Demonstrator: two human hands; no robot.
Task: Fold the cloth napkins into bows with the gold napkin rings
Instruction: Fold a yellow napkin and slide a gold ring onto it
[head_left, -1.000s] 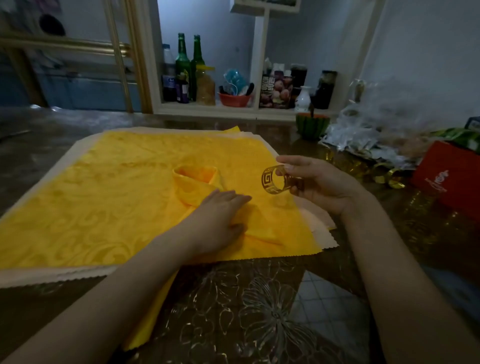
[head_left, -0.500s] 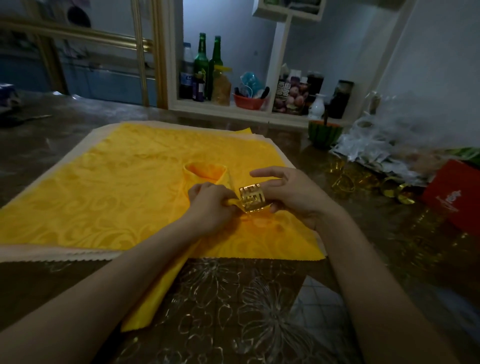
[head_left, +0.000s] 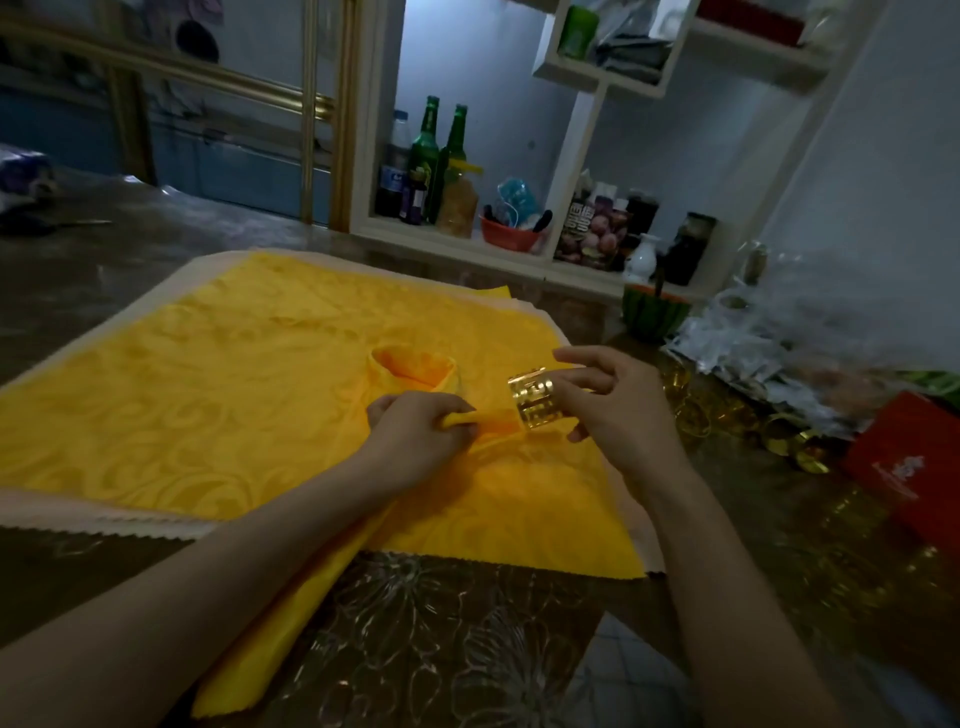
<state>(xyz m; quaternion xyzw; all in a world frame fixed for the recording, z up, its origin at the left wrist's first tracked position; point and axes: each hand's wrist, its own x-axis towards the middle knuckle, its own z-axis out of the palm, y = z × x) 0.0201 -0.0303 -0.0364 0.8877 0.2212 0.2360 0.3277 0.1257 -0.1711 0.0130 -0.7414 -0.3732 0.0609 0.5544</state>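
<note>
- While the left hand (head_left: 415, 431) pinches the gathered middle of a folded yellow damask cloth napkin (head_left: 291, 623), its fingers curl round the fabric.
- Right hand (head_left: 618, 410): thumb and fingers grip a pierced gold metal napkin ring (head_left: 535, 402), whose mouth meets the pinched fabric tip.
- Folded napkin: lies across a flat yellow cloth (head_left: 208, 405) on the dark glossy counter (head_left: 467, 649), one end looped, the other reaching past that cloth's near edge.
- Loose gold rings (head_left: 800, 457) lie near a red box (head_left: 914, 467).
</note>
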